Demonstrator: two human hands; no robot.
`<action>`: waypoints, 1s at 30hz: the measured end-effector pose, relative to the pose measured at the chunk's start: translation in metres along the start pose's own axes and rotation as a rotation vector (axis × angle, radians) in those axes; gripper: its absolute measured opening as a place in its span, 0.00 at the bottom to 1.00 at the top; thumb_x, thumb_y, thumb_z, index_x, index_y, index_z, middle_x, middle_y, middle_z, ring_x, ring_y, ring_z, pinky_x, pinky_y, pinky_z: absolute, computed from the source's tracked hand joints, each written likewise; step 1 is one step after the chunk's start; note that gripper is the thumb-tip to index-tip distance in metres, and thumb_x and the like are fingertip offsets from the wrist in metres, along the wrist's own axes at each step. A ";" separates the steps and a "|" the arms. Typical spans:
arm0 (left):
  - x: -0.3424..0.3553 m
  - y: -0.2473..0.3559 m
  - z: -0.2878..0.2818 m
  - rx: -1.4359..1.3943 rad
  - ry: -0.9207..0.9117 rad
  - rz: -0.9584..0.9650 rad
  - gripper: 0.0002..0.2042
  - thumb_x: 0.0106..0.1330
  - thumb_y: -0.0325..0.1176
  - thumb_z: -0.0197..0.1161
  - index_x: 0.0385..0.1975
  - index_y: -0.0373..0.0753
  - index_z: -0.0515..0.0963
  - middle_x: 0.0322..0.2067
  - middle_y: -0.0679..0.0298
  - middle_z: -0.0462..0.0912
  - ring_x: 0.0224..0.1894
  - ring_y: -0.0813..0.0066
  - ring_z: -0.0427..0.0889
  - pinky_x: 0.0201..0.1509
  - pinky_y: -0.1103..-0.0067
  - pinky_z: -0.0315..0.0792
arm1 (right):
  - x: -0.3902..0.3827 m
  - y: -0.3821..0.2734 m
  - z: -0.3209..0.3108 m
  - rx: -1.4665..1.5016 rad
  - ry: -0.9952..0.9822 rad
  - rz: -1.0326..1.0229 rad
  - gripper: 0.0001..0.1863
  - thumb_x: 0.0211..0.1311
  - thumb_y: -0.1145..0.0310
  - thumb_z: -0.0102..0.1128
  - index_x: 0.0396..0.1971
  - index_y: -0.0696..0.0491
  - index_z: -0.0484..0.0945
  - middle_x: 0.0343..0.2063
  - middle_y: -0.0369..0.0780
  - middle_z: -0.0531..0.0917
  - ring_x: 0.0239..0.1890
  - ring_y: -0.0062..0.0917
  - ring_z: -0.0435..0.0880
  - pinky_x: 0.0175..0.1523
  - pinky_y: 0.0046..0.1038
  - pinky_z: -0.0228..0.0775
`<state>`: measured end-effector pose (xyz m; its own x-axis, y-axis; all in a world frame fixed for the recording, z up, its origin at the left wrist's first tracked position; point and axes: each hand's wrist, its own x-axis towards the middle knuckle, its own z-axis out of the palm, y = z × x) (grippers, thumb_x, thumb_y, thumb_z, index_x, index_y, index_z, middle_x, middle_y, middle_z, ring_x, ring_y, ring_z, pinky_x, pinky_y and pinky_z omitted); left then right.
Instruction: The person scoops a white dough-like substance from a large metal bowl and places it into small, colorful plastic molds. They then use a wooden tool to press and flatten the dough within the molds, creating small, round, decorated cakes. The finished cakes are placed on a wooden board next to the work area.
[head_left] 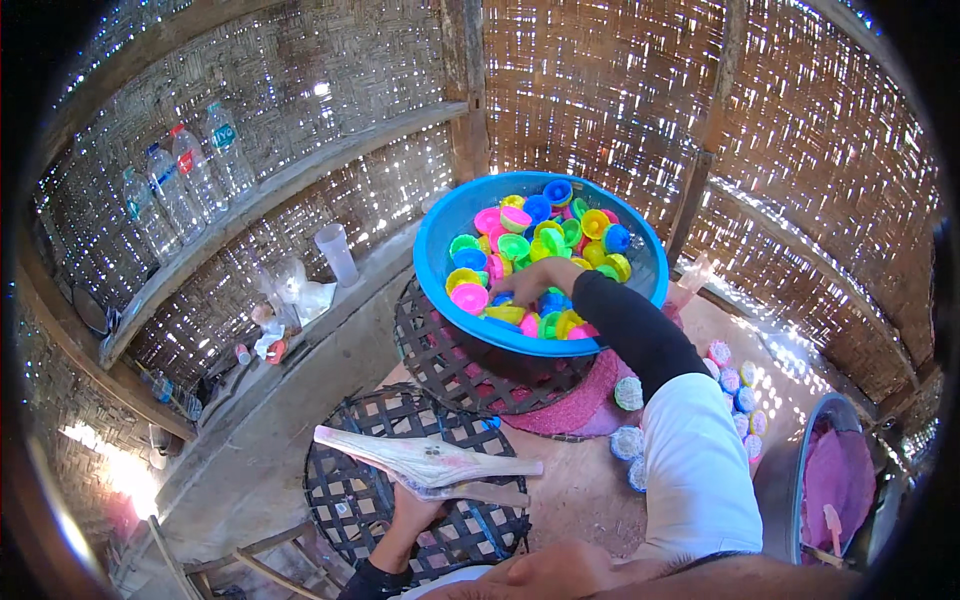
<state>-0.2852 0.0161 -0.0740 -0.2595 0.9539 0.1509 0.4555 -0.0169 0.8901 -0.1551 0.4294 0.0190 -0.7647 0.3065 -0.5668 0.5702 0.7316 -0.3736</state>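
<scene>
a tool [430, 462] is held by the left hand [413, 510]; the right hand's [540, 280] grip cannot be told. pale-topped cups [628, 442] are set out right; many bright cups [468, 297] are still held in the far tub [650, 265].

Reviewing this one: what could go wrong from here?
The right hand reaches into heaped plastic cups; stirring them might push some over the blue basin rim.
Fingers of the left hand are hidden beneath the pale forked tool; a loose grip might let it tip.
Small round pieces on the floor could be knocked if the right arm drops.
</scene>
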 end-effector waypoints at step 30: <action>0.003 0.005 -0.002 -0.115 0.006 -0.026 0.18 0.46 0.34 0.69 0.37 0.37 0.75 0.37 0.62 0.78 0.41 0.69 0.76 0.49 0.75 0.68 | -0.052 -0.057 0.003 -0.208 -0.359 0.205 0.50 0.42 0.53 0.65 0.65 0.43 0.46 0.63 0.44 0.54 0.63 0.35 0.57 0.61 0.34 0.54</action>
<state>-0.2851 0.0182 -0.0687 -0.2748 0.9528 0.1294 0.3478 -0.0270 0.9372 -0.1468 0.3701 0.0675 -0.4690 0.2540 -0.8459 0.5982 0.7960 -0.0927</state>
